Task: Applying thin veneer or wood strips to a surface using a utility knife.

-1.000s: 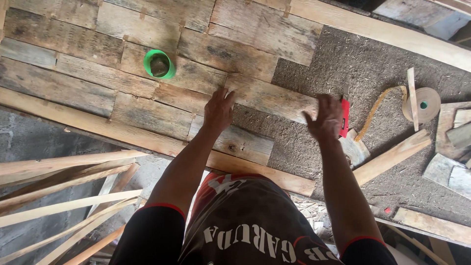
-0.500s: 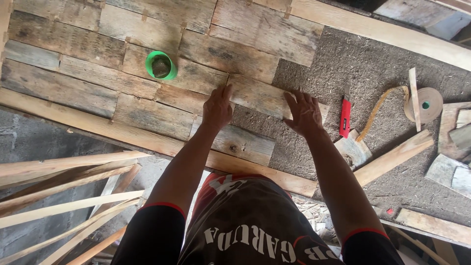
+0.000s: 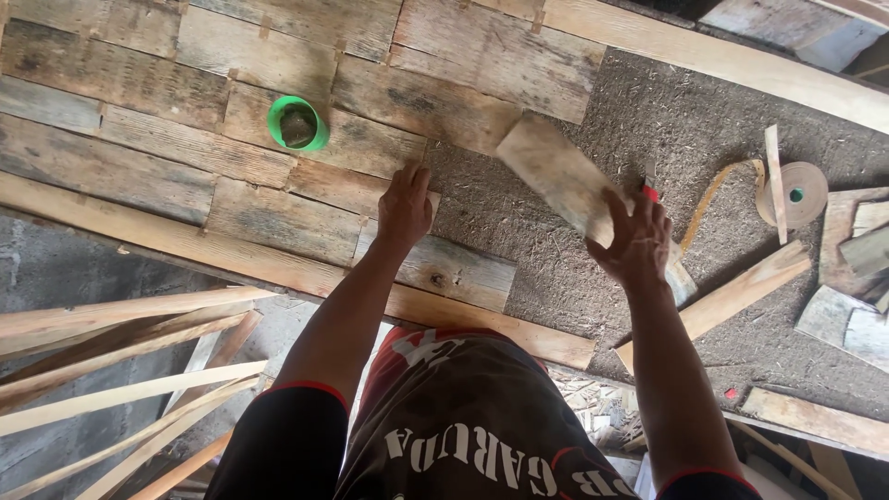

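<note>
Rough patchwork of weathered boards (image 3: 231,139) with a green cup (image 3: 297,123) on it. Left hand (image 3: 405,206) lies flat, holding nothing – right hand (image 3: 637,243) grips a blurred wood piece (image 3: 554,171) lifted off the gritty surface

1. We see even, soft daylight over the plank floor (image 3: 139,120); no glare anywhere.
2. We find shadows faint and short, lying just under the left hand (image 3: 406,206) and beside the loose offcuts (image 3: 741,292).
3. We note motion blur on the board (image 3: 556,174) held in the right hand (image 3: 637,243); its edges smear.
4. We see the rest in sharp focus, wood grain included.
5. We note the lower left corner is dimmer, and slight wide-angle bending at the edges.
</note>
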